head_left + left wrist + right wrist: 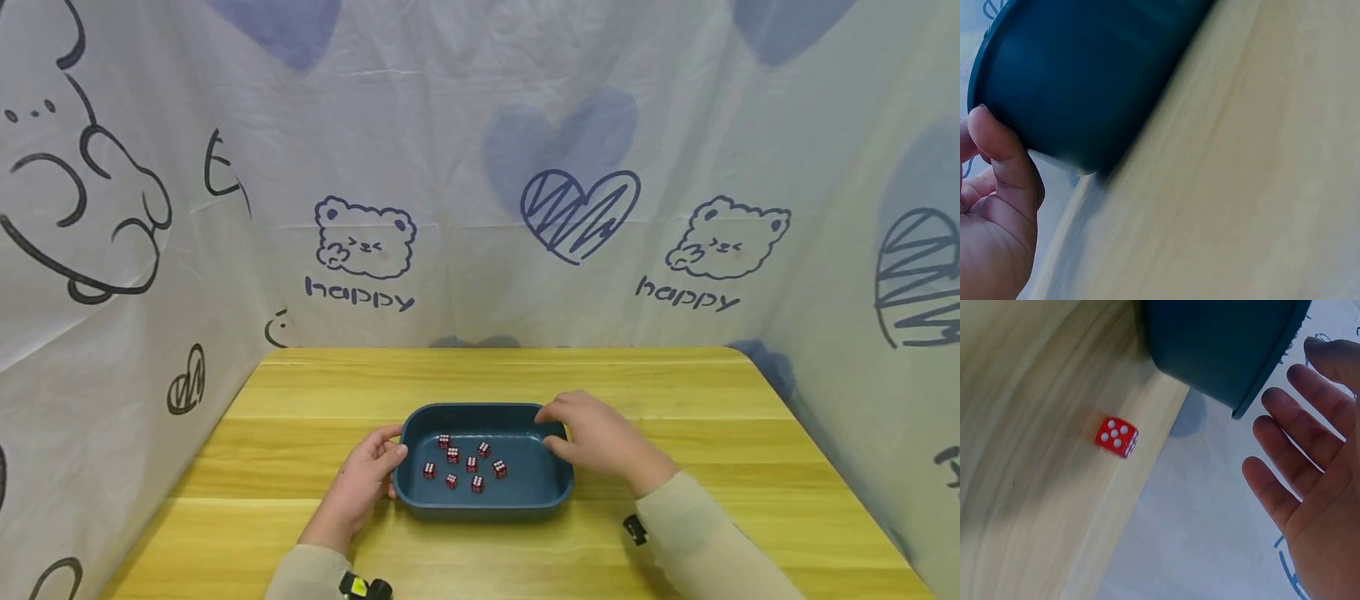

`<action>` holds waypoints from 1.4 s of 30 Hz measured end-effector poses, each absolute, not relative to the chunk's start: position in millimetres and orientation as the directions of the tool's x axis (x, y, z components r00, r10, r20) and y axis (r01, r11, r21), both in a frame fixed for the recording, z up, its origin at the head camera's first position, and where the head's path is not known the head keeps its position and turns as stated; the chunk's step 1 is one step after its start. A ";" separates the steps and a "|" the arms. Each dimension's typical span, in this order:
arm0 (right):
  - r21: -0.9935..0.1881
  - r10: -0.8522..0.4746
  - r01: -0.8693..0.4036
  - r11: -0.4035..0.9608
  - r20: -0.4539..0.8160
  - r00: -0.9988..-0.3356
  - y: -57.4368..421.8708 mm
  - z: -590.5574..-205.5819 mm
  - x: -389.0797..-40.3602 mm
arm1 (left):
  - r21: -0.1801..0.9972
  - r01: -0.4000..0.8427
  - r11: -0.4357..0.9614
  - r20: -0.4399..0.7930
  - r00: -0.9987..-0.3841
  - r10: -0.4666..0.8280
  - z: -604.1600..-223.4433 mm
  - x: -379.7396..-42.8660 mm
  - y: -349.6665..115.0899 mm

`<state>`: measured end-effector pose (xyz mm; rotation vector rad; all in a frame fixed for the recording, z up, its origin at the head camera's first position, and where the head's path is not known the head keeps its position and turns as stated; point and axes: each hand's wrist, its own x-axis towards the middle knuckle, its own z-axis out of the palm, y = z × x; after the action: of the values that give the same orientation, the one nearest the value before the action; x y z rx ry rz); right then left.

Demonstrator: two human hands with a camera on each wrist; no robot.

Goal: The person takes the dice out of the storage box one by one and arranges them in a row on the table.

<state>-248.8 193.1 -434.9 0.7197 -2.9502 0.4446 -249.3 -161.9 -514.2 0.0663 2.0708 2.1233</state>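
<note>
A dark teal rectangular tray [483, 506] sits on the table with several red dice [472, 464] scattered inside it. My left hand [366, 473] grips the tray's left end, thumb at the rim; the left wrist view shows the thumb tip [984, 115] against the tray's edge. At the opposite end my right hand [600, 432] reaches over the right rim with its fingers loosely bent and nothing between them. Its fingers [1300, 434] look spread in the right wrist view. A single red die [1116, 436] lies on the table outside the tray, hidden in the head view.
The wooden table [300, 433] extends around the tray. White fabric [465, 250] printed with hearts and bears hangs behind the table and along both sides. A small black device [365, 586] is strapped at the left sleeve, another [635, 529] at the right.
</note>
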 end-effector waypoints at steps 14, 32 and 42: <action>-0.249 -0.513 -0.527 0.813 0.123 -0.850 178.3 -446.3 -250.3 | 0.994 -0.104 -0.014 -0.101 -0.982 0.161 -514.5 -249.3 -163.4; -0.207 -0.557 -0.557 0.804 0.064 -0.828 163.4 -455.0 -251.0 | 0.996 -0.089 -0.012 -0.086 -0.982 0.167 -513.6 -250.1 -163.1; -0.178 -0.566 -0.557 0.811 0.003 -0.825 153.1 -462.7 -254.1 | 0.996 -0.089 -0.009 -0.086 -0.983 0.163 -512.5 -249.6 -163.0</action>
<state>-254.1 153.1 -462.7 0.9422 -3.0375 0.2742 -249.6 -163.0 -512.5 0.0792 2.0783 2.1118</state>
